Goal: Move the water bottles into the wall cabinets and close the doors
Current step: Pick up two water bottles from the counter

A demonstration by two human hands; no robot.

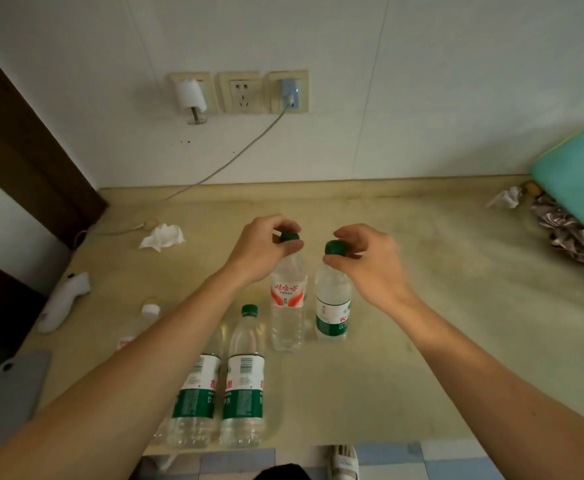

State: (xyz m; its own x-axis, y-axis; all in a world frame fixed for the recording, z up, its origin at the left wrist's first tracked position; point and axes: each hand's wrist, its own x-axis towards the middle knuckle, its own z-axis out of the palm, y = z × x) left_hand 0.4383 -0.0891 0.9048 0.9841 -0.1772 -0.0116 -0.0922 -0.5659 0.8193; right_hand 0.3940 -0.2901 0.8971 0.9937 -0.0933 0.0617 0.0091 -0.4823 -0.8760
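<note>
On the beige counter [422, 306] against a white wall [422, 81] stand four bottles. The left hand [262, 247] pinches the cap of the red-label bottle [288, 299]; the right hand [366, 261] pinches the cap of the green-label bottle [333, 306] just beside it. Two more bottles [243, 382] stand near the front edge. Bare counter lies to the right, up to a teal bag [578, 178].

Your left hand [262, 245] pinches the cap of the red-label bottle [287, 299]. Your right hand [366, 261] pinches the cap of the green-label bottle [332, 306] beside it. Both stand on the counter [422, 306].
</note>
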